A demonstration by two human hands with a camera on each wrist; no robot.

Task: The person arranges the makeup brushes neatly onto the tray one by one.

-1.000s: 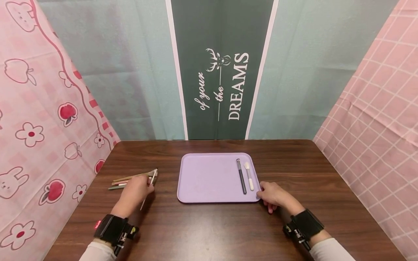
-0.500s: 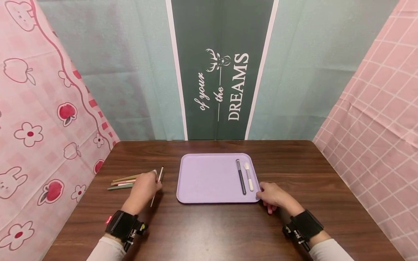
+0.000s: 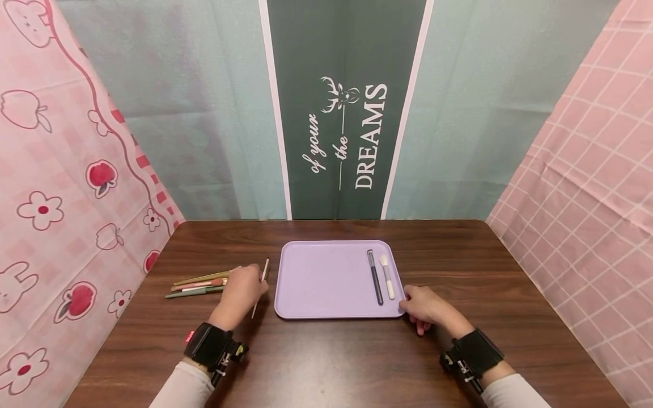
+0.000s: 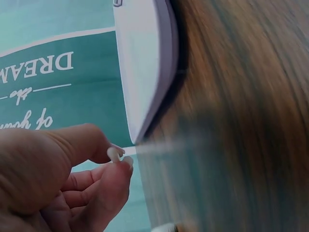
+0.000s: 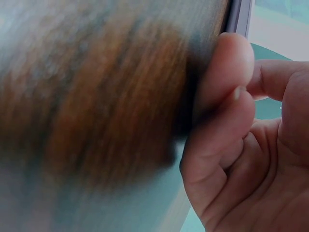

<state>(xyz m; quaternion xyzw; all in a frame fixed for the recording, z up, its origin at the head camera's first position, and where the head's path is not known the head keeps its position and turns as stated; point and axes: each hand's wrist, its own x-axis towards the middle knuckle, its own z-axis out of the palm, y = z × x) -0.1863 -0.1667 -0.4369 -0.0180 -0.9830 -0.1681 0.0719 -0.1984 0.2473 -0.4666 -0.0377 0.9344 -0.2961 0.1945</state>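
Note:
Between thumb and fingers, my left hand pinches a thin white brush with a dark tip, held slanted just left of the lilac tray. In the left wrist view, the fingertips come together close to the corner of the tray. My right hand grips the tray at its front right corner. Its curled fingers show at the tray's edge in the right wrist view. Side by side on the right part of the tray lie a dark-handled brush and a white-tipped brush.
Left of the tray, several more brushes lie together on the wooden table, among them a green-handled one and a gold-handled one. My left hand partly covers them. Printed cloths hang behind the table and along both sides.
My left hand has moved right, away from the pile of brushes and closer to the tray, carrying the thin white brush. My right hand stays at the tray's corner.

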